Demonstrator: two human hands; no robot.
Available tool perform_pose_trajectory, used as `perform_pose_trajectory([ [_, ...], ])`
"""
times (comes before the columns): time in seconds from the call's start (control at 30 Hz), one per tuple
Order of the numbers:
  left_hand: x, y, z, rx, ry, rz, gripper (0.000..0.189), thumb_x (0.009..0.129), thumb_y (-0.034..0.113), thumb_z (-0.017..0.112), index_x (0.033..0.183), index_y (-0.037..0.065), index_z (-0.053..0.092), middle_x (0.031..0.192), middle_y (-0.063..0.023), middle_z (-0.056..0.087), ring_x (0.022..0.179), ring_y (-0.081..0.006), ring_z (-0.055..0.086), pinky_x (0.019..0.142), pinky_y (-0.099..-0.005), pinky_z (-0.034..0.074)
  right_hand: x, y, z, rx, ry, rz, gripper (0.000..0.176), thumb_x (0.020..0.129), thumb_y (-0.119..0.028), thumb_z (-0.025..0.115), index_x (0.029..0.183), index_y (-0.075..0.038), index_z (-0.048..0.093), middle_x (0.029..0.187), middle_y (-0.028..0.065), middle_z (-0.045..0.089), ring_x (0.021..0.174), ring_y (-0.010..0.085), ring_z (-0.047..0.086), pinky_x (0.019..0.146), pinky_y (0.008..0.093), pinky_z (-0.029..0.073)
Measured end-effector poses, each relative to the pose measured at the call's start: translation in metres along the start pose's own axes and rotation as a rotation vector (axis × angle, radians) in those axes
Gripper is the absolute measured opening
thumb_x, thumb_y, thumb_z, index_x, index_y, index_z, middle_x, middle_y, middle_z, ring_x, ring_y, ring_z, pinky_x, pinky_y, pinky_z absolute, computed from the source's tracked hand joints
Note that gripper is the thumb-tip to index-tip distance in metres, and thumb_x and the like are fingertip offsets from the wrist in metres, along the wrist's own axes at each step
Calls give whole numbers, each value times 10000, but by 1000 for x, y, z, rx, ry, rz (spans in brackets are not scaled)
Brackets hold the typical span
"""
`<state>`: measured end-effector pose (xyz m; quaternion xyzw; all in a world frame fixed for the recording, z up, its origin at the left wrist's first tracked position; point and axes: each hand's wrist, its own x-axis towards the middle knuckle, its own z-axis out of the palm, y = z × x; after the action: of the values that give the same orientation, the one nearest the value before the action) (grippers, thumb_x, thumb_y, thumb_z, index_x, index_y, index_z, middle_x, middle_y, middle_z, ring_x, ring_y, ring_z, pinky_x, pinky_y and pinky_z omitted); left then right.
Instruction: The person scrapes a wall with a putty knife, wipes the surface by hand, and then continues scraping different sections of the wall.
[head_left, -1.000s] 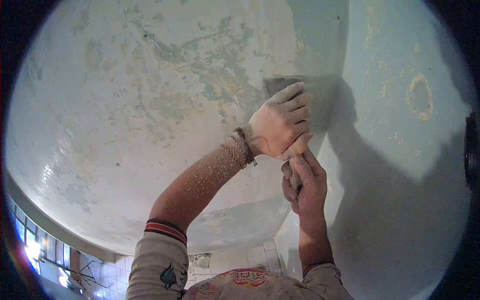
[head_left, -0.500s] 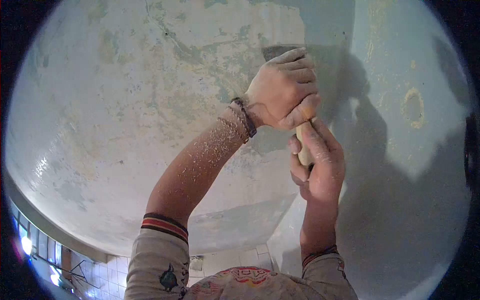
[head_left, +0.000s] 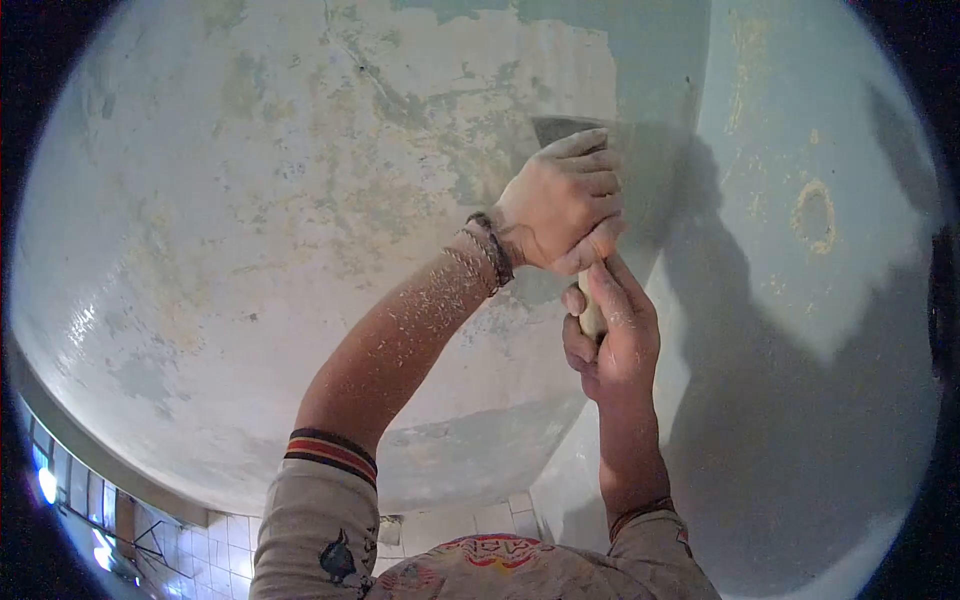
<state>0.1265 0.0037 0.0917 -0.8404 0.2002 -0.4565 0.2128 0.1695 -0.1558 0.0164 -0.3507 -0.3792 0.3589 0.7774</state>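
Observation:
A scraper with a dark, flat blade (head_left: 566, 129) and a pale handle (head_left: 592, 318) is held in both of my hands, its blade end against the patchy wall (head_left: 420, 180). My left hand (head_left: 565, 205) is closed round the upper part of the tool, just below the blade, hiding most of it. Pale dust coats its fingers, and flakes speckle the forearm. Lower down, my right hand (head_left: 620, 325) grips the handle, thumb and fingers wrapped about it. Around the blade, the surface shows whitish areas and grey-green patches.
A side wall (head_left: 770, 200) meets the patchy wall at a corner on the right and carries dark shadows. An oval mark (head_left: 815, 217) is on it. Low at the left are a barred window (head_left: 75, 490) and pale tiles (head_left: 215, 550).
Both hands and the scraper have shifted down and slightly left in the view, the blade moving with them. My grip looks the same.

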Motion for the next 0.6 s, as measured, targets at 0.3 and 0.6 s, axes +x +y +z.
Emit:
perform_pose_trajectory([
  [0.3,11,-12,-21,18,-17,12,236,762,266,488,723,71,614,884,-133,645,995,-349,611,1046,-516,387,13,-8,10,2,-35,12,370,953,-310,551,1249,-90,533,735,-1,518,427,31,360,345,190,262],
  [0.6,20,-30,-53,-1,-5,-66,275,786,284,507,786,49,650,937,-132,665,1025,-370,607,1050,-539,372,20,-29,37,76,-191,2,442,967,-304,540,1362,-119,472,719,-10,512,421,30,363,345,186,239],
])
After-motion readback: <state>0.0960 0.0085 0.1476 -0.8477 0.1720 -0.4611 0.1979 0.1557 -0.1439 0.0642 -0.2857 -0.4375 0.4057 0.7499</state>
